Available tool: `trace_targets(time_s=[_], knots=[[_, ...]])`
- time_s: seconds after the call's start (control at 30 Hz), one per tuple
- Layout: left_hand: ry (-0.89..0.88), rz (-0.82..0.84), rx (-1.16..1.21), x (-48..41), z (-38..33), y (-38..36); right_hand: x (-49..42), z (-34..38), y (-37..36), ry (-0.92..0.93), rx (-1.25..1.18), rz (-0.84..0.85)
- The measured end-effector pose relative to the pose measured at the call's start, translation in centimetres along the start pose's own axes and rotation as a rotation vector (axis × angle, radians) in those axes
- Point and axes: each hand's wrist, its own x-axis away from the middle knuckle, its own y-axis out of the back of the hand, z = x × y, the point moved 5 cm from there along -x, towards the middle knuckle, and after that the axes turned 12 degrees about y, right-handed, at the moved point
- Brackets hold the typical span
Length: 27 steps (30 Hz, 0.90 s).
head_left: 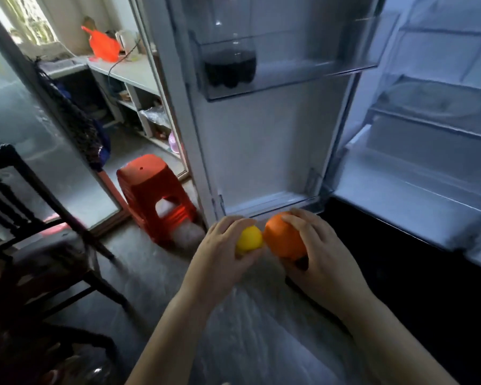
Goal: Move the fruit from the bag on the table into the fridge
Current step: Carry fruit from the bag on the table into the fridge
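Head view shows my left hand (220, 254) closed around a yellow fruit (249, 238), perhaps a lemon, and my right hand (317, 251) gripping an orange (282, 240), the two fruits nearly touching before the open fridge (417, 173).

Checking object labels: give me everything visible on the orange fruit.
The orange fruit is round, smooth-looking, evenly bright orange, with a matte skin and no stem visible. The right hand grips it, fingers draped over its top and right side. Its left side sits right against the smaller yellow fruit held in the left hand; actual contact is unclear. It is held in the air before the open fridge, below the door shelf.
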Motion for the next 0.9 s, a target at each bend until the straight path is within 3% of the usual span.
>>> trace_targets(time_s=[0.5,0.9], knots=[[-0.379,0.249,0.053,2.2,-24.1,-15.9,18.7,-11.7,18.6,-0.289,0.245,-0.156],[-0.608,0.423,0.066,1.5,-34.4,-24.2,25.2,-17.9,25.3,-0.395,0.352,-0.183]])
